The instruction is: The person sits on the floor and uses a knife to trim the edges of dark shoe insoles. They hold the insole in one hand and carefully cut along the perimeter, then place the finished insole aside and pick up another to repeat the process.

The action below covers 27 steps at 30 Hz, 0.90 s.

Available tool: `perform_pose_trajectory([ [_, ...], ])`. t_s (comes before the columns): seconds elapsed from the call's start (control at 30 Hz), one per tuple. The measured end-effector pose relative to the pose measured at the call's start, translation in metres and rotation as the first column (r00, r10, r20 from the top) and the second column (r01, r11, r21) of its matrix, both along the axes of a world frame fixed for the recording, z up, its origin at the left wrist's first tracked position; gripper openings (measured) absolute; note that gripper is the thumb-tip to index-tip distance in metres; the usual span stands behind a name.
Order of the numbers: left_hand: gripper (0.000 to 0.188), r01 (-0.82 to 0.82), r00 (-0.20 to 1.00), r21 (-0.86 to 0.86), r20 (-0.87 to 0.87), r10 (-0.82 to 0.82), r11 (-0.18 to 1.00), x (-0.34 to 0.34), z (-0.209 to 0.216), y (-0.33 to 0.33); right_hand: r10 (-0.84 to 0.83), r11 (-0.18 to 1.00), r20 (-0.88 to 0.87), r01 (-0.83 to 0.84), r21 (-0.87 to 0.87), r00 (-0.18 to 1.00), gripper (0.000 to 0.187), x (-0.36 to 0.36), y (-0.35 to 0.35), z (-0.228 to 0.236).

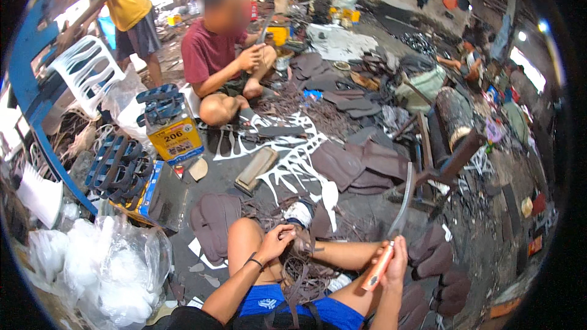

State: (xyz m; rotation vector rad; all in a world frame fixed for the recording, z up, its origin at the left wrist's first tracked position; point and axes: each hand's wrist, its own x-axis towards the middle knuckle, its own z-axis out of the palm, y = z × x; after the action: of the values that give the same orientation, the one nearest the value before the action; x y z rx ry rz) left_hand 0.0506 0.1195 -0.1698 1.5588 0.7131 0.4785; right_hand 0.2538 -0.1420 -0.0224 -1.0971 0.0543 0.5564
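Note:
My right hand (394, 263) is wrapped round the orange handle of a long curved knife (403, 205), its blade pointing up and away from me. Between my crossed legs, my left hand (278, 242) is closed, fingers curled together beside my foot; what they hold, if anything, is too small to make out. Under and around it lies a tangle of thin brown offcut strips (302, 275). A stack of dark brown sole-shaped pieces (215, 223) lies left of my knee, and more brown soles (449, 287) lie to the right of my right hand.
A worn rectangular block (257, 168) lies ahead, beside white cut-out scrap (296, 159) and brown sheets (361, 162). Sandals sit on yellow-blue tins (174, 137) at left, near clear plastic bags (101, 269). A metal-framed stand (431, 140) is at right. A seated co-worker (217, 55) holds a blade.

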Motion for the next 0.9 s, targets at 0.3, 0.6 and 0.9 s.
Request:
perform_pose_trajectory([
  [0.3, 0.037, -0.125, 0.987, 0.013, -0.105, 0.126, 0.992, 0.013, -0.025, 0.037, 0.567, 0.793, -0.184, -0.593, -0.138, 0.803, 0.015, -0.001, 0.200, -0.062],
  [0.6, 0.035, -0.246, 0.968, -0.174, -0.091, 0.233, 0.954, 0.033, -0.058, 0.052, 0.780, 0.505, -0.145, -0.750, -0.427, 0.608, 0.030, -0.005, 0.384, -0.157],
  [0.9, 0.033, -0.235, 0.967, -0.117, -0.132, 0.219, 0.965, 0.036, -0.060, 0.062, 0.912, 0.234, -0.133, -0.760, -0.606, 0.387, 0.033, -0.032, 0.474, -0.222],
])
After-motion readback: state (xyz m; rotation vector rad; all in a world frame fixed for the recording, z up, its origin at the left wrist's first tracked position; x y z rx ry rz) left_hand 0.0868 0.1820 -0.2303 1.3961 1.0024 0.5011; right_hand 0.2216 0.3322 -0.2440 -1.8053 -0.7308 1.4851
